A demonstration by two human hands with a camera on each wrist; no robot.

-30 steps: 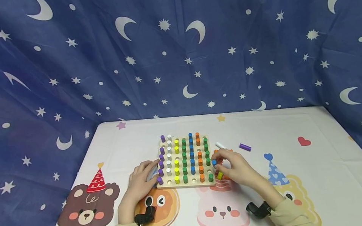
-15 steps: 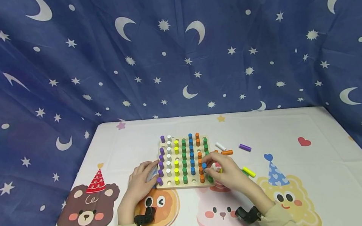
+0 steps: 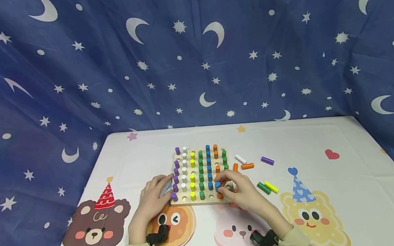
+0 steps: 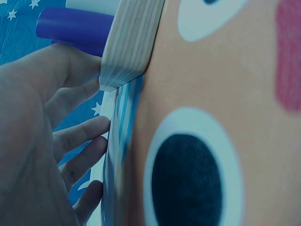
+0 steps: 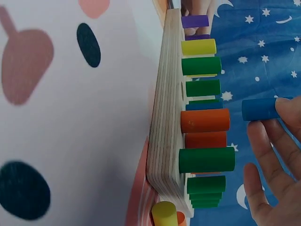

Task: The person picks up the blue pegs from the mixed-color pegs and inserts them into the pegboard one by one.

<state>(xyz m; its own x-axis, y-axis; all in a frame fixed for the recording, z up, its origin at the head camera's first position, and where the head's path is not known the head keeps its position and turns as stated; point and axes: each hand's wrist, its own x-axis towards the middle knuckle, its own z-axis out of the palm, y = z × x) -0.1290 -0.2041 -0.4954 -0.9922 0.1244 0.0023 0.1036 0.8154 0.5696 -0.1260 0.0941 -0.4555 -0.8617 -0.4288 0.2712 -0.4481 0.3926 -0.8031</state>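
Observation:
A wooden pegboard (image 3: 200,201) stands on the table with columns of purple, white, yellow, green, blue and orange pegs upright in it. My right hand (image 3: 242,188) pinches a blue peg (image 5: 259,109) between thumb and fingers. It holds this peg above the board's front right part, apart from the orange and green pegs in the right wrist view. My left hand (image 3: 154,198) rests at the board's left edge with relaxed fingers. Its thumb side touches the board's edge (image 4: 131,44) beside a purple peg (image 4: 73,27). The right hand hides some front right pegs in the head view.
Right of the board lie loose pegs: a white peg (image 3: 241,159), two orange pegs (image 3: 247,166), a purple peg (image 3: 267,160), a green peg (image 3: 264,188) and a yellow peg (image 3: 271,187). A starry blue curtain (image 3: 188,57) hangs behind the table.
My right hand has moved left from the board's right edge to over its front right part, carrying the blue peg. The loose green and yellow pegs are now uncovered. My left hand has stayed put.

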